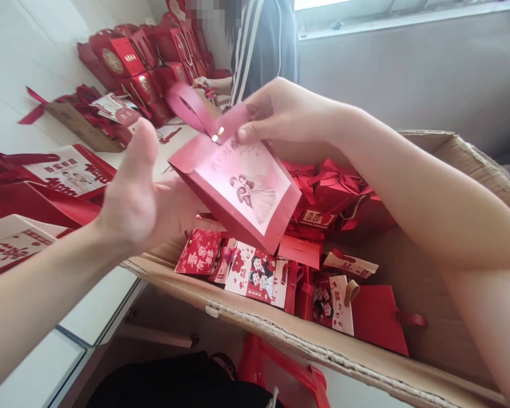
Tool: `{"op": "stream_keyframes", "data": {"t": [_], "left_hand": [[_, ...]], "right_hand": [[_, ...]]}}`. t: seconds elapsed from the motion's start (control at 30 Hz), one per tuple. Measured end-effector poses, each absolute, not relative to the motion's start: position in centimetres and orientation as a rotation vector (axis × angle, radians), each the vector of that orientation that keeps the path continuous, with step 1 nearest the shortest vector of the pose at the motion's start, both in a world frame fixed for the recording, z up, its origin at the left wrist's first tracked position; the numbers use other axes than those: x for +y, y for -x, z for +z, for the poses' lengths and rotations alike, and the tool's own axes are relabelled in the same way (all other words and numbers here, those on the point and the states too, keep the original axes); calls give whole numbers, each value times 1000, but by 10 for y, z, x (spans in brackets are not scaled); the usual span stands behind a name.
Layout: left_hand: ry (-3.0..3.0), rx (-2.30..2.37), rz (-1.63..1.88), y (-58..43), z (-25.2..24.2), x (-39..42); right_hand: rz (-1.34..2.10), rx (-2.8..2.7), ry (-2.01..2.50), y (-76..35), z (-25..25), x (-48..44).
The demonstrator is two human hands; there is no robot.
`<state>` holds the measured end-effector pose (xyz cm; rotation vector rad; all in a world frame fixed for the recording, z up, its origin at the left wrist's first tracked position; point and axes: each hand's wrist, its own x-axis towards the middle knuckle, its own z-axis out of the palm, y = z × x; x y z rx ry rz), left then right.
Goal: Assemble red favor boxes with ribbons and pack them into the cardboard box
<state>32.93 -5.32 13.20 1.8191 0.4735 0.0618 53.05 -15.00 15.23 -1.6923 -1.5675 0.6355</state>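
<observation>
A red gift box (250, 195) with a printed wedding couple and a pink ribbon loop (191, 105) hangs tilted over a cardboard carton. My right hand (276, 113) pinches its top right corner near the ribbon, thumb in front. On the left, my left hand (140, 195) is open, thumb raised and palm towards the box. Its fingers reach behind the box's lower left side and are partly hidden, so I cannot tell whether they touch it. Below, the carton (429, 362) holds several red and white gift boxes (257, 275) and red ribbon bows (338, 175).
A person in a striped sleeve (255, 54) works across the table. Red gift boxes (123, 56) are stacked by the wall. More red and white bags (68, 170) lie at left. Under the carton are a red plastic stool (280, 368) and a black bag (170, 382).
</observation>
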Motion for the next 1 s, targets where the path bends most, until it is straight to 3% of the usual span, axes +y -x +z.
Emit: {"op": "stream_keyframes", "data": {"t": [0.1,0.27,0.33,0.43,0.53,0.6,0.77,1.0], "left_hand": [[-1843,525,235,-325,125,-60],[-1658,633,445,-312,105,-61],[-1561,607,590,-303,101,-62],[-1481,531,741,-291,97,-67],[-1512,471,725,-282,99,-76],[-1677,436,594,-276,103,-84],[-2503,269,174,-265,98,-100],[-3027,156,474,-267,67,-110]], "right_hand": [[413,-1787,1713,-520,145,-151],[147,-1705,1989,-499,128,-160],[226,-1644,2016,-493,125,-167],[646,-1464,1898,-486,128,-178],[1068,-1315,1659,-482,135,-192],[1152,-1200,1671,-485,141,-208],[938,-866,2080,-526,149,-271],[1221,-1033,2896,-537,123,-326]]}}
